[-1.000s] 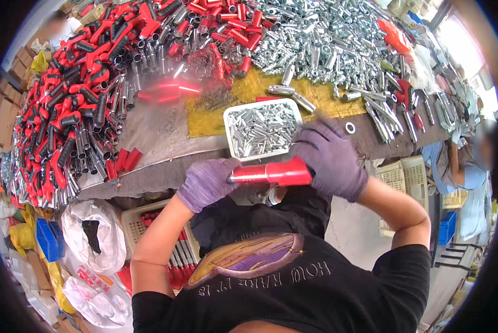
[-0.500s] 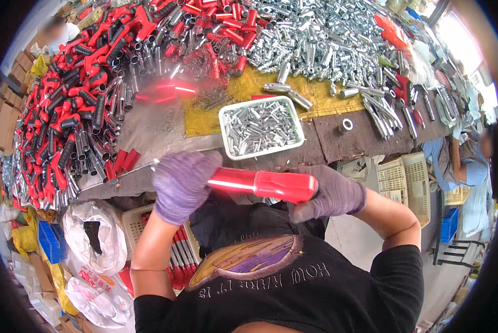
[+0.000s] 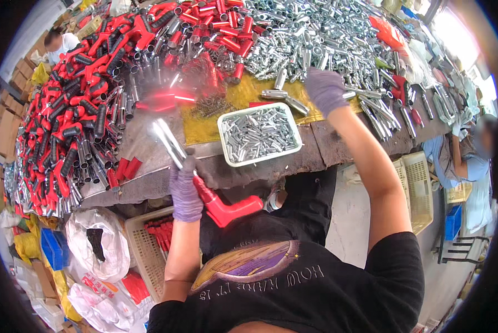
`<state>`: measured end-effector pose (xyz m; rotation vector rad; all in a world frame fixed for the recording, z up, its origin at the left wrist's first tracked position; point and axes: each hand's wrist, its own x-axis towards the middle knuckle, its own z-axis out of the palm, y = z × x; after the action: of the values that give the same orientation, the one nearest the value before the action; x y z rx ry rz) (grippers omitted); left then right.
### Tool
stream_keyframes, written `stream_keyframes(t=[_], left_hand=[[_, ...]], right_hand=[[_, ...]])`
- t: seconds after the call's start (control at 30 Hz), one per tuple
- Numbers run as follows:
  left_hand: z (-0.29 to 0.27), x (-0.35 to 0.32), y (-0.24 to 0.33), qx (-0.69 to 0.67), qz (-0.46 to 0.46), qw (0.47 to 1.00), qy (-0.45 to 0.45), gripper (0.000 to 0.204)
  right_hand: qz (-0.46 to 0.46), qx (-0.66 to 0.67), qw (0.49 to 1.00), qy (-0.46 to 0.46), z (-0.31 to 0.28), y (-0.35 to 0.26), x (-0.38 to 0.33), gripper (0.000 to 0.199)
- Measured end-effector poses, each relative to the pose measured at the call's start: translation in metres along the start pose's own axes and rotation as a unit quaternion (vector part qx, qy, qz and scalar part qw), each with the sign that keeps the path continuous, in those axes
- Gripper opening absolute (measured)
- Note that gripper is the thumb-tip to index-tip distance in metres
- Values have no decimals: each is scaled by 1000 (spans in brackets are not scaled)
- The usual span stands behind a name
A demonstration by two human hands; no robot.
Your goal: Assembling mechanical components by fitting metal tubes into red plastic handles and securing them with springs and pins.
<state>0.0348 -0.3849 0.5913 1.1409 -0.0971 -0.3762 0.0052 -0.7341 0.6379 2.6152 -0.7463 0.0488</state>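
Observation:
My left hand (image 3: pixel 185 191), in a purple knit glove, is wrapped round a tool with a red angled handle (image 3: pixel 235 210) and a shiny silver tube (image 3: pixel 169 143). The tube points up and away over the table's near edge; the handle bends to the right in front of my shirt. My right hand (image 3: pixel 325 91), gloved alike, reaches to the near edge of a heap of silver metal sleeves and fittings (image 3: pixel 293 41). Its fingertips are hidden, so whether they grip a part does not show. Several loose silver sleeves (image 3: pixel 297 105) lie just left of that hand.
A white tray (image 3: pixel 223 140) of small silver pins stands at the table's near edge. Black-gripped red handles (image 3: pixel 60 119) are piled left, red tubes (image 3: pixel 229 41) behind. Crates (image 3: pixel 141 244) stand below. A co-worker (image 3: pixel 474 150) is at the right, another person (image 3: pixel 60 44) far left.
My right hand has let go of the red handle and moved up and away to the silver heap. My left hand has turned the tool, so its silver tube now shows.

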Motion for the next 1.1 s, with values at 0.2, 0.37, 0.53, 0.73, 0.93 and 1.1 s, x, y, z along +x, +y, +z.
stream_keyframes(t=[0.2, 0.37, 0.53, 0.73, 0.93, 1.1], left_hand=[[-16, 8, -43, 152, -37, 977, -144, 20], [-20, 11, -23, 391, 95, 879, -256, 27], [-21, 18, -30, 429, 95, 862, -253, 38], [-14, 21, -19, 361, 31, 884, -296, 38], [-17, 23, -25, 365, 74, 875, -308, 43], [-23, 18, -36, 361, 82, 895, -251, 48]], right_hand=[[-58, -87, 985, -135, 136, 63, 35, 23], [123, 255, 955, -94, 18, 29, -5, 35], [-84, 744, 661, -62, -71, -44, -66, 40], [-275, 627, 728, 34, -66, -111, -96, 34], [-159, 693, 703, -21, -58, -118, -113, 39], [-345, 545, 762, -55, -59, -82, -55, 27]])
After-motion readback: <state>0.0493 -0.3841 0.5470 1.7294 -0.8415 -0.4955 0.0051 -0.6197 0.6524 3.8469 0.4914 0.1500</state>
